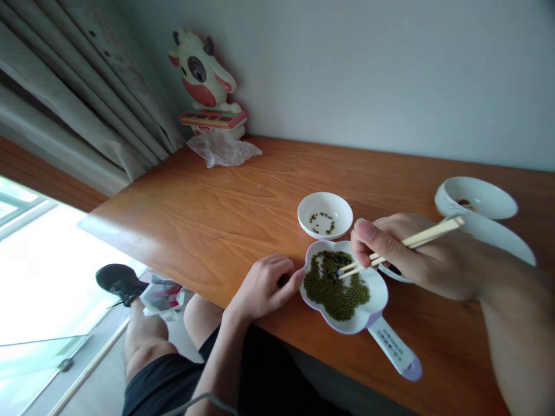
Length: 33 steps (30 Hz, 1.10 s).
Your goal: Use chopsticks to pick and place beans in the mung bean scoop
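Note:
My right hand (399,248) is closed around a pair of wooden chopsticks (416,238). Their tips reach into a cloud-shaped white dish (376,289) with a lilac rim and a handle. Green beans (333,294), which look like mung beans, cover much of its bottom, with a few dark bits near the chopstick tips. My left hand (269,286) rests on the table edge, fingers loosely bent and thumb apart, the thumb tip at the dish's left rim. Just behind the dish stands a small white bowl (325,209) with some green beans inside. Another white dish (401,277) is mostly hidden beneath my right hand.
On the wooden table (208,219), a white bowl (446,199) with dark reddish bits and another white bowl (503,237) stand at right. A cow-shaped toy keyboard (212,86) and a clear plastic bag (223,150) are at the back left. Curtains (78,86) hang left.

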Tool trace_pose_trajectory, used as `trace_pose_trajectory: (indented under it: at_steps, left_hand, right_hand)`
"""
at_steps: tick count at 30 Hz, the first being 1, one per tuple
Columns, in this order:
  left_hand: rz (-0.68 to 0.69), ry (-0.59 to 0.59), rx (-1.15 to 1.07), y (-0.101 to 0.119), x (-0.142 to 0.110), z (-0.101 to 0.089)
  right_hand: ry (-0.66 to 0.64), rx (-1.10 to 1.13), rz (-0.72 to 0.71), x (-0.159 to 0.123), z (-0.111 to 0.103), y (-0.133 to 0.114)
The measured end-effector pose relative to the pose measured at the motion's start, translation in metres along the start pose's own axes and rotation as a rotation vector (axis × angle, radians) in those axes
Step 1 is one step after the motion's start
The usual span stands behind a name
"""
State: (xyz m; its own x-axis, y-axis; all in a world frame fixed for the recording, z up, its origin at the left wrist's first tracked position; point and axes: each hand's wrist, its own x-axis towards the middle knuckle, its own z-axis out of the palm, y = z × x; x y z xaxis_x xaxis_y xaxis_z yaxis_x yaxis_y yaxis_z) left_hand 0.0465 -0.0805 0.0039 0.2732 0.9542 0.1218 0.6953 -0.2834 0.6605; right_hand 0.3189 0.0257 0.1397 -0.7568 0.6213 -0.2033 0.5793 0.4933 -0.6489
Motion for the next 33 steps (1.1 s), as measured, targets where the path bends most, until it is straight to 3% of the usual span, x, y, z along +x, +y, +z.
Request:
trace_pose_trajectory:
  at_steps: [7,22,33]
  left_hand:
    - [-0.022,-0.014,0.000,-0.002,-0.001,0.001]
    - [-0.015,-0.045,-0.014,-0.009,-0.006,0.000]
    - [-0.022,-0.034,-0.012,-0.011,-0.006,0.002]
  right_hand:
    - [-0.010,-0.099,0.040,-0.001,0.006,0.003]
    - [-0.023,-0.069,-0.124,0.004,0.007,-0.001]
    - [-0.011,-0.073,-0.144,0.009,0.010,0.000]
